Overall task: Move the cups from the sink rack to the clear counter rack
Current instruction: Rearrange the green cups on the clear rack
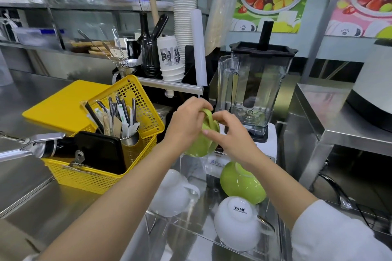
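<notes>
sitting nearest the camera, a white cup (pixel 235 223) rests upside down in the clear counter rack (pixel 169 221), its base printed with small lettering. just behind it lies a green cup (pixel 241 184), also overturned, and to the left a second white cup (pixel 172 194) lies tilted with its handle pointing right. above these, both hands grasp another green cup (pixel 202 139) held over the far end of the rack: the left hand (pixel 186 122) wraps around its side and handle, while the right hand (pixel 232 133) pinches its rim with thumb and fingers. to the left stands a yellow basket (pixel 101 172) filled with utensils, a yellow board (pixel 61 105) behind it. beyond the hands stands a blender (pixel 253 89) with a clear jar, and farther back a tall stack of paper cups (pixel 183 4).
</notes>
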Demonstrator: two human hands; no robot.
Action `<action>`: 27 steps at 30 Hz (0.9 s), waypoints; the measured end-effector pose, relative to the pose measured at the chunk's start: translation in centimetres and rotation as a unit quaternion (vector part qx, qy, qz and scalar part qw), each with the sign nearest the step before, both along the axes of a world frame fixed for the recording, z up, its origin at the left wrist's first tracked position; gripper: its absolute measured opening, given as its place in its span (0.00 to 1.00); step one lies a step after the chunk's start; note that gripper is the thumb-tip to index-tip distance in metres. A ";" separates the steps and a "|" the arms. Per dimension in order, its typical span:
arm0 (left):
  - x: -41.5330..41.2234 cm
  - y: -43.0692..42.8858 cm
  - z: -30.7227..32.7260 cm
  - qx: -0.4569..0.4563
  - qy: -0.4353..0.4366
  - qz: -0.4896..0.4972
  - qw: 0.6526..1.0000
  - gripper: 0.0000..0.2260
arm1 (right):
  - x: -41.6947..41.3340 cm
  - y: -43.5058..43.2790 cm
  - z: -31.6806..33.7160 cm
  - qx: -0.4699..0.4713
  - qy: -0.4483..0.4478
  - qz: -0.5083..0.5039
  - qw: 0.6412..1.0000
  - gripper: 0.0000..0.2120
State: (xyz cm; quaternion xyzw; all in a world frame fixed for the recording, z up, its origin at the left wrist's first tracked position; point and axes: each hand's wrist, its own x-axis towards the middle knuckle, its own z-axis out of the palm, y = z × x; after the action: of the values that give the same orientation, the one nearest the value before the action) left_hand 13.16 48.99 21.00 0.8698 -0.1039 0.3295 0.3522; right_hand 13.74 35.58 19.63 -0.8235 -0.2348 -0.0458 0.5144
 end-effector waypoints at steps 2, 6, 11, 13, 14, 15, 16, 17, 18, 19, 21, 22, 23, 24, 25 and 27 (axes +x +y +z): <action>-0.6 -0.6 0.4 -0.021 0.015 -0.017 1.000 0.11 | 0.1 0.2 0.4 0.038 0.003 -0.018 0.999 0.09; -1.6 -0.8 1.8 -0.159 0.104 -0.100 0.977 0.26 | 0.2 -0.5 0.3 0.092 0.033 -0.056 0.994 0.07; -2.7 0.9 2.6 -0.195 0.187 -0.115 0.956 0.23 | -0.8 -2.4 1.0 0.219 0.106 -0.028 0.969 0.06; -3.1 1.6 2.1 -0.149 0.224 -0.169 0.948 0.17 | -1.2 -3.0 1.2 0.236 0.113 -0.015 0.965 0.09; -3.3 1.8 1.9 -0.147 0.227 -0.198 0.942 0.15 | -1.3 -3.2 1.2 0.246 0.119 -0.015 0.962 0.10; -3.5 1.9 1.6 -0.143 0.221 -0.215 0.940 0.13 | -1.4 -3.3 1.2 0.257 0.129 -0.020 0.958 0.11; -3.6 2.1 1.4 -0.137 0.211 -0.219 0.943 0.12 | -1.4 -3.5 1.2 0.270 0.147 -0.026 0.951 0.10; -3.8 2.1 1.1 -0.131 0.198 -0.218 0.947 0.12 | -1.3 -3.6 1.1 0.287 0.171 -0.028 0.942 0.09; -3.8 2.1 0.7 -0.128 0.184 -0.214 0.951 0.13 | -1.3 -3.7 1.1 0.306 0.197 -0.028 0.931 0.08; -3.8 2.1 0.3 -0.129 0.169 -0.209 0.955 0.14 | -1.3 -3.9 0.9 0.324 0.223 -0.025 0.919 0.07; -3.7 1.6 -0.3 -0.144 0.151 -0.209 0.955 0.15 | -1.1 -4.1 0.6 0.349 0.261 -0.029 0.899 0.09; -3.7 1.3 -0.6 -0.164 0.149 -0.214 0.952 0.14 | -1.1 -4.2 0.5 0.357 0.271 -0.031 0.893 0.11; -3.5 1.0 -0.8 -0.187 0.148 -0.218 0.946 0.12 | -1.2 -4.2 0.4 0.359 0.273 -0.031 0.892 0.12; -3.4 0.8 -0.9 -0.216 0.149 -0.216 0.941 0.11 | -1.2 -4.1 0.4 0.353 0.264 -0.033 0.897 0.13; -3.2 0.7 -0.9 -0.244 0.150 -0.211 0.935 0.11 | -1.2 -4.1 0.4 0.341 0.245 -0.038 0.907 0.15; -2.7 0.9 -0.7 -0.311 0.158 -0.199 0.916 0.10 | -1.0 -4.3 0.5 0.291 0.181 -0.033 0.939 0.19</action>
State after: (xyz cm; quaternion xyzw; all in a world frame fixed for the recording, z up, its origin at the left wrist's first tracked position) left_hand 10.49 49.92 20.29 0.7185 -0.1103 0.1262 0.6750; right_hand 12.77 31.32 20.11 -0.6397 -0.0871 0.0203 0.7634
